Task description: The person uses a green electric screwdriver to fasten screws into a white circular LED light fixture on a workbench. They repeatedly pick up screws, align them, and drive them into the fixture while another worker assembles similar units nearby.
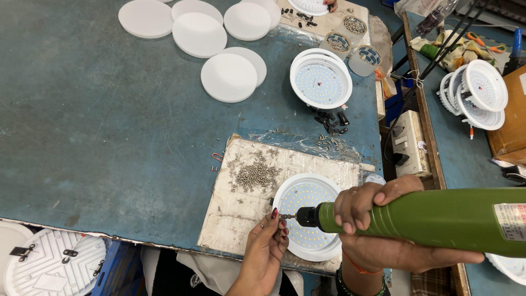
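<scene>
My right hand (378, 219) grips a green electric screwdriver (438, 219), its bit pointing left over a round white LED light panel (307, 200). That panel lies on a worn board wrapped in plastic (230, 219). My left hand (268, 241) pinches a small screw at the bit's tip, fingertips touching the panel's left rim. A pile of small silver screws (255, 175) lies on the board just above my left hand.
Another LED panel stack (320, 82) sits farther back, with white round diffuser discs (230, 77) to its left. Small cups of parts (337, 44) stand behind. More light housings (479, 93) rest on the right bench. A power strip (408, 142) hangs between the benches.
</scene>
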A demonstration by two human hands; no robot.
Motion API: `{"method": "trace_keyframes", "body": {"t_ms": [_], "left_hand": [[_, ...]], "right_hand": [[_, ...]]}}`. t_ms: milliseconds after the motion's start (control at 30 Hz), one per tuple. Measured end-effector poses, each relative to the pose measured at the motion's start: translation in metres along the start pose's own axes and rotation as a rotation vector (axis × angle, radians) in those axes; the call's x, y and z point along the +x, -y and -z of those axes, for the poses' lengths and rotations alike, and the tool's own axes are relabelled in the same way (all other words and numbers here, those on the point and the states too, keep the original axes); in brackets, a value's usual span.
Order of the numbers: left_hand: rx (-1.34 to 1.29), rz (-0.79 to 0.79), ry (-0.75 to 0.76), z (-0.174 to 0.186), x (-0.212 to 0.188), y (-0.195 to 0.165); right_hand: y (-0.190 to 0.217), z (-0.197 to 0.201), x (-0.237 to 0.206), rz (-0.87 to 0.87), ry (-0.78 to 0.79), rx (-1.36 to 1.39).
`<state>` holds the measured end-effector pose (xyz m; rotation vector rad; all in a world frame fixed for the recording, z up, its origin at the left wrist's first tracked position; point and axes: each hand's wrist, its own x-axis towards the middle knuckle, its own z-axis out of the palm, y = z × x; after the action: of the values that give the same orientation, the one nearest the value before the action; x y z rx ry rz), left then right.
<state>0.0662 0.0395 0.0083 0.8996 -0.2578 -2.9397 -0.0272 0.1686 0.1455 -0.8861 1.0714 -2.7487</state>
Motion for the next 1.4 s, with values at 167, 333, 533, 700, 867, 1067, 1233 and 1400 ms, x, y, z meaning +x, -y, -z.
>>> {"method": "trace_keyframes", "body": {"t_ms": [167, 333, 533, 700, 867, 1067, 1233, 1400], "left_hand": [[-0.026, -0.011, 0.008, -0.001, 0.003, 0.008], [-0.022, -0.01, -0.02, -0.002, 0.006, 0.015], [-0.023, 0.0, -0.048, -0.002, 0.006, 0.015], [-0.031, -0.022, -0.035, -0.006, 0.004, 0.013], [-0.037, -0.033, -0.034, -0.011, 0.002, 0.014], [-0.03, -0.033, -0.047, -0.012, 0.002, 0.016], [0.119, -0.058, 0.038, -0.007, 0.001, 0.014], [0.747, -0.584, 0.109, -0.001, -0.02, 0.002]], "right_hand": [[-0.001, -0.002, 0.0, 0.017, -0.025, -0.005], [-0.002, -0.001, 0.0, 0.011, -0.029, 0.023], [-0.005, 0.004, 0.0, 0.001, 0.007, 0.058], [-0.005, 0.006, -0.002, 0.002, -0.002, 0.055], [-0.005, 0.006, -0.004, 0.016, 0.005, 0.061], [-0.006, 0.001, -0.004, 0.007, -0.02, 0.042], [-0.002, 0.001, 0.0, -0.022, -0.055, -0.022], [0.022, 0.017, -0.002, -0.056, -0.053, -0.017]]}}
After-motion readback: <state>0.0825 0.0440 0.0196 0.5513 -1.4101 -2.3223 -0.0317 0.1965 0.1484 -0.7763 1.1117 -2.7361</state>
